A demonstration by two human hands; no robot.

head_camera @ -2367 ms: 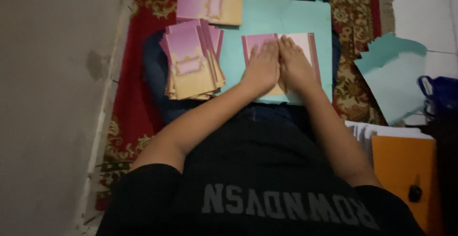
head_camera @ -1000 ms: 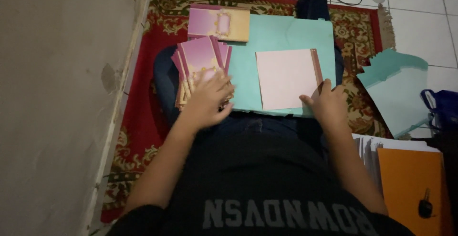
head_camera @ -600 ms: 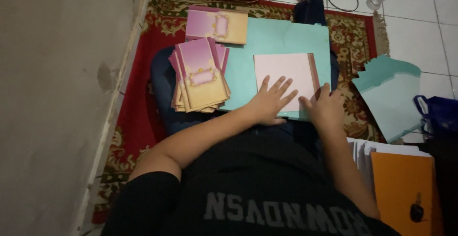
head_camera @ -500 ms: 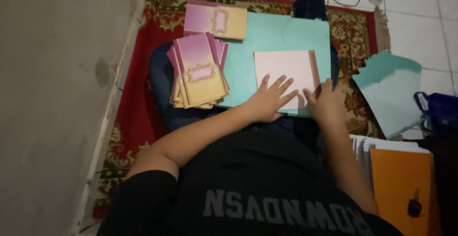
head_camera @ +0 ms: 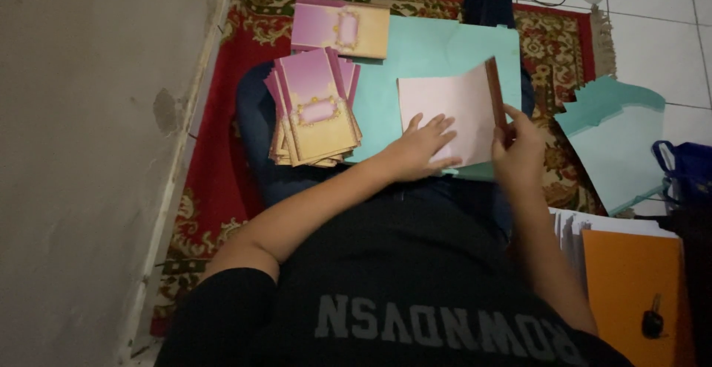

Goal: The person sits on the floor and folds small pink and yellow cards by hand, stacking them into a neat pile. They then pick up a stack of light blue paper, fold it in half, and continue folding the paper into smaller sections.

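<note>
A pale pink card (head_camera: 452, 107) lies open on a teal folder (head_camera: 445, 48) across my lap. My left hand (head_camera: 423, 146) presses flat on the card's lower left part, fingers spread. My right hand (head_camera: 519, 148) pinches the card's right edge and lifts a brown-edged flap (head_camera: 495, 96) upright. A fanned stack of pink and gold cards (head_camera: 315, 111) rests on my left knee, just left of the folder. A second, flatter pile of the same cards (head_camera: 341, 28) lies on the carpet beyond it.
A red patterned carpet (head_camera: 222, 152) covers the floor beside a grey wall (head_camera: 89, 129). Loose teal folders (head_camera: 615, 141) lie on white tiles at right. An orange folder (head_camera: 630, 285) with a dark key fob (head_camera: 653, 324) on it tops white papers at lower right. A blue bag (head_camera: 690, 174) stands at the far right.
My left hand left the card stack on my knee and came to rest on the pink card. My right hand has raised the card's right flap from flat to upright.
</note>
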